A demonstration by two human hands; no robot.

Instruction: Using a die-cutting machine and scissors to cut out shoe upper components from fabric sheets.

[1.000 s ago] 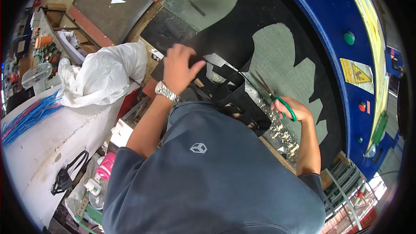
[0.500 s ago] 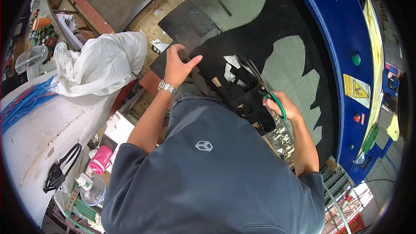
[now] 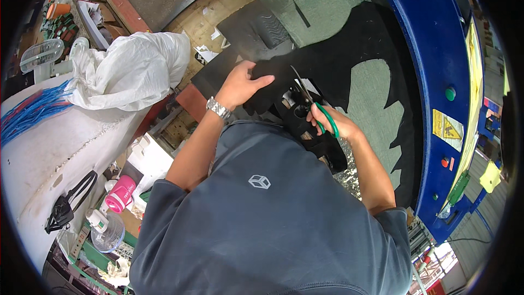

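Note:
My right hand [image 3: 339, 124] is closed around green-handled scissors [image 3: 332, 122], whose dark blades point away and slightly left over a sheet of black material [image 3: 327, 35]. Below the blades, the near part of the sheet is cut through with several gaps, and pale scraps show in them. At the sheet's left edge, my left hand [image 3: 240, 86] has its thumb on top and its fingers bent behind, pinching the black material. A metal watch [image 3: 218, 108] circles that wrist. The sheet's near edge is partly hidden by my body.
A blue machine frame [image 3: 406, 27] with buttons curves along the right. Grey-green surface [image 3: 374, 84] shows beside the black sheet. On the left, a white bag [image 3: 136, 71] lies on a white surface near blue strands [image 3: 35, 109]. A pink cup [image 3: 121, 194] and small fan [image 3: 112, 233] stand lower left.
My left hand has moved right and closed from spread fingers onto the black sheet's edge. My right hand has shifted left with the scissors, and the cut part of the sheet has bunched.

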